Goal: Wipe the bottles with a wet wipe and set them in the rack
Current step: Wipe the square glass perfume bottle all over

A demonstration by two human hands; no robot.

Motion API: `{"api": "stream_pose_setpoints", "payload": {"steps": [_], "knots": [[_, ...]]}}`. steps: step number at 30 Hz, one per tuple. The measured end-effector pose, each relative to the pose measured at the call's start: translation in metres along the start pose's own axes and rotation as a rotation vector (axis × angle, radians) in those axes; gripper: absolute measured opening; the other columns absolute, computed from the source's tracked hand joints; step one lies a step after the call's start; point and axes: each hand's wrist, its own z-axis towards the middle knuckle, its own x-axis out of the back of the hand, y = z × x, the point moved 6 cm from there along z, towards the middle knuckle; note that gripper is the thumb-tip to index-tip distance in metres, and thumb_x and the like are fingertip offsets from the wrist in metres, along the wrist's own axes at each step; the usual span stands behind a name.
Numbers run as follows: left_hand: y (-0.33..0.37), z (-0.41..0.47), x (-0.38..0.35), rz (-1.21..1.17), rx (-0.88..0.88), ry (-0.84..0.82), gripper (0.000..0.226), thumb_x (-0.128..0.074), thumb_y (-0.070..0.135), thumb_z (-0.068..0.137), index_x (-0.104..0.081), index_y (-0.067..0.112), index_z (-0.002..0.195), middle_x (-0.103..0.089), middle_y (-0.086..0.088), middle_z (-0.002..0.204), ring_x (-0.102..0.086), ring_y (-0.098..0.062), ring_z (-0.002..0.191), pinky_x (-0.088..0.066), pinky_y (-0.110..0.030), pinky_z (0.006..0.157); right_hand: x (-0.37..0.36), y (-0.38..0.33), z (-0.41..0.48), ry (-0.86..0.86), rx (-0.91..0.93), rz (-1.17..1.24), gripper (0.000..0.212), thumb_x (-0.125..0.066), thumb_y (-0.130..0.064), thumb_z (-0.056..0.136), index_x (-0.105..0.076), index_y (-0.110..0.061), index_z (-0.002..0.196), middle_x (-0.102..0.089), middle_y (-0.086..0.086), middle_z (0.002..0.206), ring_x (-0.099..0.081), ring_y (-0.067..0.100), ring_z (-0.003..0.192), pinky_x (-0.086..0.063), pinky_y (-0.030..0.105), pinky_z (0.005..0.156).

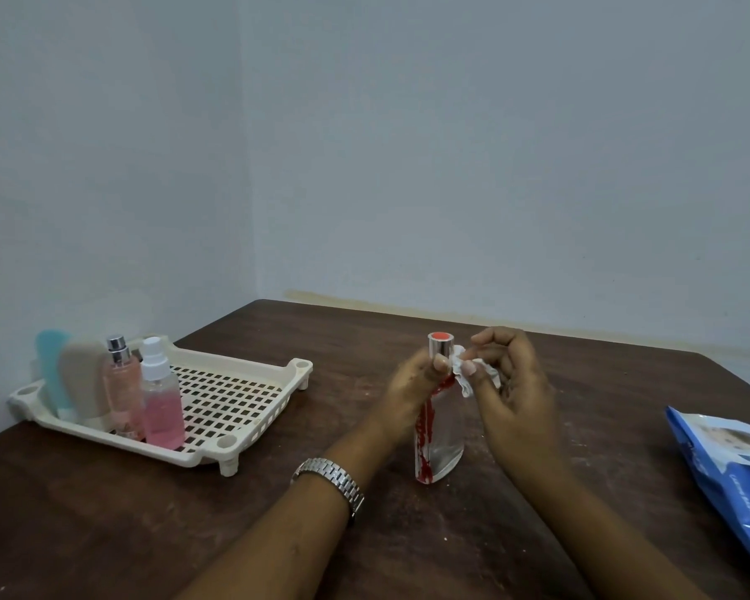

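Two hands were on one clear bottle (441,443) standing pretty much upright on the brown table (148,513), long axis vertical, silver cap pointing up. Left hand (414,383) gripped its neck, right hand (514,400) pinched a white wet wipe (468,376) against the shoulder. Further back left, the cream rack (243,400) held four other bottles (162,409), all upright

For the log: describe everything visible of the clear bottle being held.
The bottle is flat, clear and glass-like, with a red streak down one edge and a silver cap with an orange-red top. It is roughly upright; whether its base touches the table is unclear. The left hand grips its neck; the right hand pinches a white wet wipe against its shoulder.
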Motion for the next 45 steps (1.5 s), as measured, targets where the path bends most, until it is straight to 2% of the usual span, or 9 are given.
{"api": "stream_pose_setpoints", "payload": {"steps": [5, 9, 11, 15, 21, 31, 38, 41, 45], "knots": [[-0.002, 0.002, -0.010, 0.030, -0.016, -0.042, 0.100, -0.073, 0.072, 0.058, -0.043, 0.020, 0.139, -0.058, -0.007, 0.131, -0.054, -0.022, 0.124, -0.043, -0.043, 0.105, 0.005, 0.001, 0.001, 0.069, -0.094, 0.227, 0.023, -0.050, -0.002, 0.092, -0.050, -0.023, 0.100, -0.067, 0.002, 0.086, -0.066, 0.018, 0.082, -0.054, 0.037, 0.072], [0.004, 0.001, -0.007, 0.021, -0.039, -0.019, 0.080, -0.074, 0.067, 0.062, -0.053, 0.025, 0.128, -0.066, 0.004, 0.119, -0.060, -0.015, 0.116, -0.049, -0.029, 0.093, 0.000, 0.008, 0.000, 0.030, -0.241, 0.456, 0.021, -0.048, -0.002, 0.093, -0.051, -0.016, 0.108, -0.069, 0.010, 0.089, -0.067, 0.025, 0.081, -0.056, 0.037, 0.071], [0.008, 0.001, -0.002, 0.006, -0.059, 0.029, 0.069, -0.072, 0.063, 0.066, -0.058, 0.024, 0.121, -0.069, 0.006, 0.112, -0.062, -0.013, 0.111, -0.050, -0.024, 0.088, -0.002, 0.004, 0.000, -0.054, -0.200, 0.390, 0.017, -0.046, -0.005, 0.095, -0.053, -0.015, 0.107, -0.070, 0.009, 0.093, -0.068, 0.023, 0.086, -0.056, 0.032, 0.071], [0.009, 0.002, 0.003, 0.035, -0.092, 0.075, 0.050, -0.071, 0.054, 0.073, -0.067, 0.028, 0.116, -0.068, -0.004, 0.117, -0.062, -0.023, 0.112, -0.051, -0.038, 0.091, 0.000, 0.000, 0.002, -0.123, -0.065, 0.104, 0.015, -0.049, -0.005, 0.093, -0.056, -0.017, 0.098, -0.070, 0.002, 0.089, -0.067, 0.012, 0.086, -0.056, 0.030, 0.073], [0.010, 0.000, 0.005, -0.018, -0.065, 0.089, 0.047, -0.073, 0.055, 0.069, -0.071, 0.019, 0.100, -0.072, 0.004, 0.091, -0.068, -0.010, 0.089, -0.051, -0.020, 0.074, -0.001, 0.005, 0.004, -0.118, 0.024, -0.155, 0.018, -0.053, -0.006, 0.091, -0.055, -0.023, 0.092, -0.067, -0.009, 0.084, -0.062, 0.000, 0.080, -0.048, 0.015, 0.064], [0.007, -0.003, 0.005, -0.073, -0.015, 0.115, 0.078, -0.073, 0.064, 0.065, -0.065, 0.005, 0.116, -0.070, -0.015, 0.108, -0.067, -0.022, 0.098, -0.053, -0.027, 0.080, 0.008, 0.015, 0.002, 0.048, -0.030, -0.236, 0.018, -0.052, -0.004, 0.092, -0.056, -0.021, 0.089, -0.064, -0.010, 0.079, -0.060, -0.001, 0.072, -0.045, 0.012, 0.054], [0.007, -0.005, 0.011, 0.000, 0.087, 0.225, 0.092, -0.041, 0.090, 0.065, -0.070, 0.017, 0.112, -0.067, -0.009, 0.118, -0.061, -0.024, 0.113, -0.049, -0.045, 0.098, 0.014, -0.012, -0.002, 0.116, 0.137, -0.213, 0.015, -0.051, -0.006, 0.093, -0.053, -0.021, 0.093, -0.060, -0.011, 0.079, -0.058, 0.002, 0.077, -0.045, 0.012, 0.054], [0.009, -0.006, 0.012, -0.037, 0.068, 0.258, 0.082, -0.029, 0.073, 0.086, -0.067, 0.006, 0.113, -0.068, -0.015, 0.113, -0.064, -0.023, 0.109, -0.053, -0.033, 0.089, 0.000, -0.014, -0.008, 0.019, 0.174, -0.210, 0.013, -0.052, -0.007, 0.093, -0.055, -0.020, 0.096, -0.062, -0.010, 0.084, -0.060, 0.001, 0.080, -0.045, 0.010, 0.059], [0.002, -0.006, 0.003, -0.080, 0.109, 0.199, 0.067, -0.025, 0.058, 0.084, -0.069, 0.009, 0.097, -0.073, -0.009, 0.092, -0.070, -0.017, 0.089, -0.054, -0.022, 0.073, -0.002, -0.004, -0.008, -0.046, 0.163, -0.253, 0.020, -0.053, -0.005, 0.092, -0.053, -0.024, 0.096, -0.062, -0.013, 0.086, -0.060, -0.001, 0.083, -0.048, 0.012, 0.064]]}}
